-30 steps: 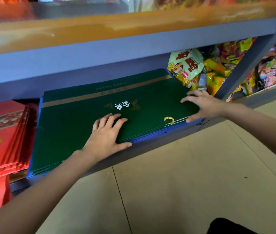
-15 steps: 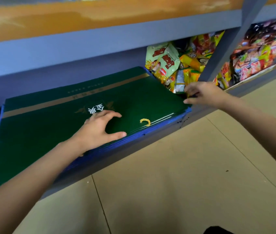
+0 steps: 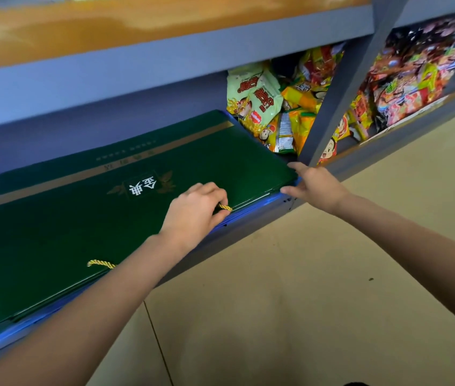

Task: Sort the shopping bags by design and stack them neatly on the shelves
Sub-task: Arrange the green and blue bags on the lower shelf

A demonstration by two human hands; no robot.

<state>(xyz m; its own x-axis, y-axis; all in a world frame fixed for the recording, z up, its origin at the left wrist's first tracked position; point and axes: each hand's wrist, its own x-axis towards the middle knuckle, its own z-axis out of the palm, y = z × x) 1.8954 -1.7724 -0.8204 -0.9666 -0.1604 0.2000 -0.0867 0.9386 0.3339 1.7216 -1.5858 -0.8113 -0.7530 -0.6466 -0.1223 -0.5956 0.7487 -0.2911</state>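
Observation:
A flat stack of green shopping bags point(image 3: 109, 218) with a gold band and white characters lies on the low shelf. Blue bags point(image 3: 251, 211) show under it along the front edge. My left hand point(image 3: 193, 215) is at the front edge of the top green bag, fingers curled over it and pinching it where a gold rope handle point(image 3: 225, 207) pokes out. A second gold rope handle point(image 3: 101, 263) shows further left. My right hand point(image 3: 315, 185) cups the stack's right front corner with fairly straight fingers and thumb.
Snack packets point(image 3: 259, 101) are piled right of the stack, close to its far corner. A grey shelf post point(image 3: 329, 107) stands just behind my right hand, with more packets point(image 3: 416, 79) beyond. The upper shelf point(image 3: 137, 65) overhangs. Tiled floor point(image 3: 304, 288) lies below.
My left hand slid from flat on the bag to its front edge and curled at the rope handle. My right hand shifted to the stack's right front corner. The view panned right.

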